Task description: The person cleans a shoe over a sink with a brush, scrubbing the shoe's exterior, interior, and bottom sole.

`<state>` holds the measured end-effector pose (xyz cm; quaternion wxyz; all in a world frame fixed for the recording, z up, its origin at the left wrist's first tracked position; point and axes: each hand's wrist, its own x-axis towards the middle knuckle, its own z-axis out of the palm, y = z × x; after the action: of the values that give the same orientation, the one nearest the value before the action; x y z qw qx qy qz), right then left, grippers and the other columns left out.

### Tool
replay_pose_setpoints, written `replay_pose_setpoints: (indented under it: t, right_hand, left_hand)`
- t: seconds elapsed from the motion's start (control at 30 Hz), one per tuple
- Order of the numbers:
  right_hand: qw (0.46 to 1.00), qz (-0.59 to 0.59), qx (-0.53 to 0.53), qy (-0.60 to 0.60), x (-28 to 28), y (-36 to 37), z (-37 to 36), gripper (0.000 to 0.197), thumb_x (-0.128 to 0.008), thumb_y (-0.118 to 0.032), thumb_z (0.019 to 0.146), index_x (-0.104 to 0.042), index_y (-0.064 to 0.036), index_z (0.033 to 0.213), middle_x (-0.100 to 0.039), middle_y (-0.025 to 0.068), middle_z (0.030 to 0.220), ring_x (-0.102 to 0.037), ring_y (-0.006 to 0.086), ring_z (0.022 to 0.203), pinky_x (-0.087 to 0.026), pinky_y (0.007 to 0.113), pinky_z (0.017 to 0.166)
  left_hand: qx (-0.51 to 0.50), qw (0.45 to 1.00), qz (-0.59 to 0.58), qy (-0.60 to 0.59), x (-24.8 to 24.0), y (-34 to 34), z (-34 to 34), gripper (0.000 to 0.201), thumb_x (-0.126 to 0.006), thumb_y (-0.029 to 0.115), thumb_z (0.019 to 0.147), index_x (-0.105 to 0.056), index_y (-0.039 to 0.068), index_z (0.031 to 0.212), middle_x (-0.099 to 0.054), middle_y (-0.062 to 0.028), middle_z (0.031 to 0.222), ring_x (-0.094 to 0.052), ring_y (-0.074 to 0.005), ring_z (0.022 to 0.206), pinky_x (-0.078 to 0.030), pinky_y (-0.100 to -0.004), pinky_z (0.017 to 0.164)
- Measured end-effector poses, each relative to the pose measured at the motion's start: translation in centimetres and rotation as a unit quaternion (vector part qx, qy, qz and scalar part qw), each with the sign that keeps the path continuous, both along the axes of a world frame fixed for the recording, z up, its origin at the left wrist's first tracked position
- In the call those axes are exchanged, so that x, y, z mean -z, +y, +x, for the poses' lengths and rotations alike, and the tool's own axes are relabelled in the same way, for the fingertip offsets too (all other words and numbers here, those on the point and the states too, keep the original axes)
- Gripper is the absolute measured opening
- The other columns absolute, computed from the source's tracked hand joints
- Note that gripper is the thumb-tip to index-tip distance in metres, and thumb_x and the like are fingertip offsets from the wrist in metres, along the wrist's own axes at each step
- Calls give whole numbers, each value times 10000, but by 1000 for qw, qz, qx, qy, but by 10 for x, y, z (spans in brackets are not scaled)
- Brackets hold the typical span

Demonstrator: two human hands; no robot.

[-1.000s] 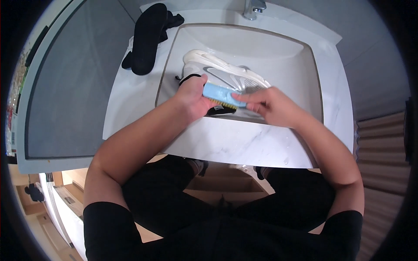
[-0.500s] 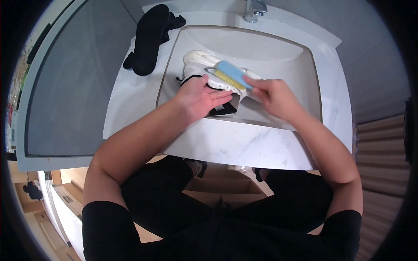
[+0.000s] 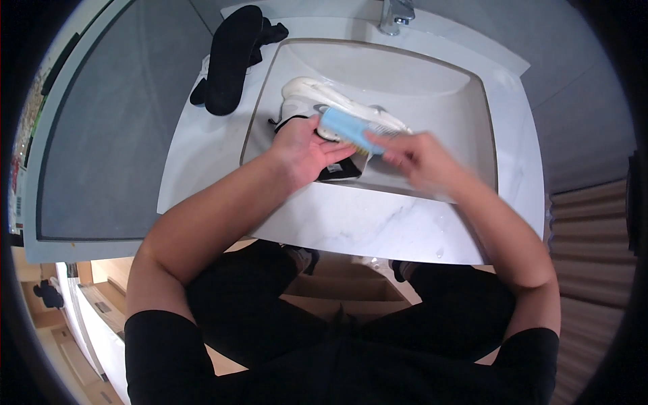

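A white and grey sneaker (image 3: 294, 106) with black lining lies on its side in the sink. My left hand (image 3: 302, 154) holds it at the opening, palm up, with the thumb at the black collar and the fingers stretched along the eyelet edge. A light blue scrubbing brush (image 3: 345, 128) with yellow bristles is gripped in my right hand (image 3: 422, 156), which is smeared by motion. Its bristles face down against the shoe's upper, close to my left fingertips, and are mostly hidden under the blue back.
The white sink (image 3: 432, 88) is set in a marbled counter (image 3: 378, 219). A chrome faucet (image 3: 395, 17) stands behind it. On the counter's far left, a black insole (image 3: 233, 61) leans over dark cloth-like things. A grey-panelled door (image 3: 121, 135) stands at the left, a pleated curtain (image 3: 587, 256) at the right.
The brush in my right hand has moved left and slightly nearer to me across the shoe, and tilted so that its back shows more. My left hand has stayed nearly in place.
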<state>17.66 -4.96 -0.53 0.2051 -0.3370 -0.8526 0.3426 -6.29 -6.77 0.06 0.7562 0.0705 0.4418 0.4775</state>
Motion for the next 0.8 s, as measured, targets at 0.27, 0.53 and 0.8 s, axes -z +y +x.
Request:
replay_pose_setpoints:
  t: [0.27,0.53,0.8]
  right_hand:
    - [999,-31,-26,-5,6,-9,-6,436,-608,-74,974,-647,-244,1374,-639,213,768,-521,293,596,-491,365,652]
    - [984,100,96,-113,16,15,-6,463,-578,-74,975,-597,-209,1418,-690,252,955,-655,409,780,-524,430,769]
    - [948,149,203,-195,4,5,-6,458,-568,-143,978,-601,-268,1417,-692,234,887,-644,384,745,-519,439,751]
  left_hand:
    - [0,999,8,44,8,0,-2,481,-256,237,1119,-262,-88,1474,-419,-320,1448,-468,-474,1355,-401,-569,1166]
    - [94,990,29,105,8,6,-7,462,-218,152,1098,-232,-76,1500,-456,-313,1440,-588,-454,1246,-464,-554,1109]
    - [99,980,53,167,7,5,3,485,-247,83,1041,-252,-86,1496,-461,-302,1443,-608,-426,1220,-504,-534,1058]
